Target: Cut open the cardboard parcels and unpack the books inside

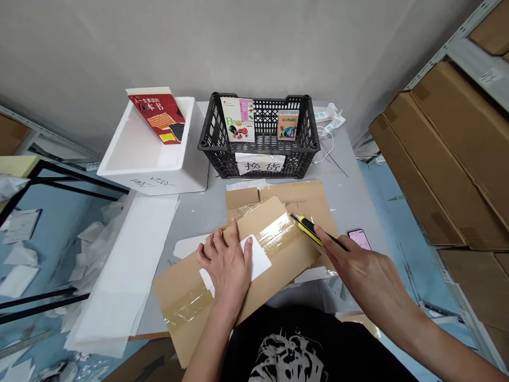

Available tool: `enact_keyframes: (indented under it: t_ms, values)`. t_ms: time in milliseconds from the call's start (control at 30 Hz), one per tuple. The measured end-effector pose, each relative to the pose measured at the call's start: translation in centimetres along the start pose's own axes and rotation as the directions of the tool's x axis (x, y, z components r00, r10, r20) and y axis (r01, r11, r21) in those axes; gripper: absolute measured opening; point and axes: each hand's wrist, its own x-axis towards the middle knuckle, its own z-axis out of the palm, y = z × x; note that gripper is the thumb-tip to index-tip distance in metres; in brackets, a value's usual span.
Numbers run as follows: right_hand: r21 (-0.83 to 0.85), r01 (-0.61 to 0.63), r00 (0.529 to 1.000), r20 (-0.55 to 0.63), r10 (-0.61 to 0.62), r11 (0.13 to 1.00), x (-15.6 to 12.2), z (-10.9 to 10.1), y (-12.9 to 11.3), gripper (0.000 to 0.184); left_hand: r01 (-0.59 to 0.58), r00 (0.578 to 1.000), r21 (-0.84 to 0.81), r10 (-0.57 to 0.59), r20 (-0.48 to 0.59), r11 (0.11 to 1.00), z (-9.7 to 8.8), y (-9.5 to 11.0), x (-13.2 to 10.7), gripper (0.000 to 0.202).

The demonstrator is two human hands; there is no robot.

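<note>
The cardboard parcel [191, 289] lies on the grey worktop [350, 201] at 12 o'clock from the person's chest. Its long axis runs from 7 o'clock up to 1 o'clock, and clear packing tape [274, 231] crosses it. It rests on a brown cardboard sheet [294, 193]. The left hand [225, 268] is open and spread flat on the middle of the parcel, its thumb on a white label [258, 257]. The right hand [360, 270] comes in from 3 o'clock, clenched around a yellow utility knife [308, 231]. The blade end points toward 10 o'clock and sits at the parcel's upper right edge, beside the tape; whether it touches the tape, I cannot tell. The right hand is nearer that taped edge, while the left covers the parcel's centre. Farther off, a black plastic crate [214, 154] holds two books at 12 o'clock, a white foam box [151, 178] holds a red book [157, 114] at 11 o'clock, and a phone [360, 239] lies at 2 o'clock.
</note>
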Motion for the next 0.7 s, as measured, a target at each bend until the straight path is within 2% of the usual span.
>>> enact_keyframes:
  t_ms: [133, 367, 700]
  values:
    - [-0.008, -0.002, 1.000, 0.003, 0.002, 1.000, 0.63, -0.12, 0.03, 0.066, 0.003, 1.000, 0.003, -0.003, -0.007, 1.000, 0.17, -0.13, -0.10, 0.057]
    - [-0.060, 0.058, 0.998, 0.026, -0.056, 0.997, 0.73, -0.53, 0.08, 0.080, 0.006, 1.000, 0.038, -0.005, -0.019, 0.999, 0.27, -0.17, -0.20, 0.056]
    - [-0.086, 0.117, 0.990, 0.090, -0.110, 0.989, 0.74, -0.71, 0.62, 0.084, 0.029, 1.000, -0.001, -0.029, 0.004, 1.000, 0.41, 0.06, -0.16, 0.056]
